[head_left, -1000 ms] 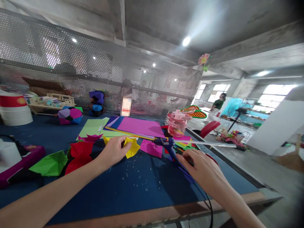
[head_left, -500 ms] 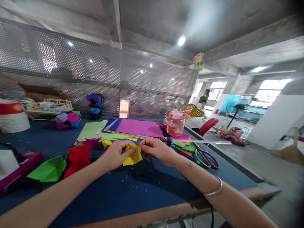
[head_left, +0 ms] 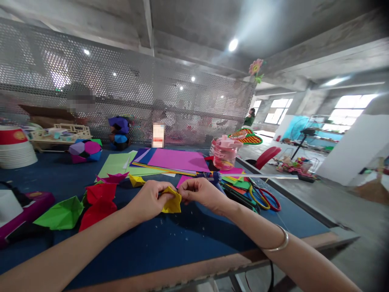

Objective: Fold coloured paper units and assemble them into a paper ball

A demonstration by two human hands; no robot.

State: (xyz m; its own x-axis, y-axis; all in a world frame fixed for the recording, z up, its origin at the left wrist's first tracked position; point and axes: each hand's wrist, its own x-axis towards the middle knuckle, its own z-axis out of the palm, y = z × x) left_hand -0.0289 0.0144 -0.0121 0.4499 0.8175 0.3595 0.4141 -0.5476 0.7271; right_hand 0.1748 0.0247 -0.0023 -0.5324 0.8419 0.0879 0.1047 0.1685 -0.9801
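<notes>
Left grip (head_left: 152,198), bare hand: closed on a small folded yellow paper piece (head_left: 174,202), held at the centre of this listing. Right grip (head_left: 208,196), bare hand: fingertips drawn together at the piece's three o'clock edge; whether they pinch it cannot be told.

Counter (head_left: 146,251), blue-topped: at six o'clock, room beneath the hands, strewn with pale flecks, runs to a brown front edge (head_left: 170,272). Nine o'clock: red folded paper pieces (head_left: 99,209), near the left forearm. Twelve: stacked coloured paper sheets (head_left: 182,160). Two: dark blue glue gun (head_left: 217,177), partly behind the right hand. Three: red-and-yellow scissor handles (head_left: 275,202); beyond them, the counter's dark right-hand edge (head_left: 304,202).

Markings: between nine and ten, stacked white cups (head_left: 17,156), red band, round gold emblem; any lettering too small to read.
</notes>
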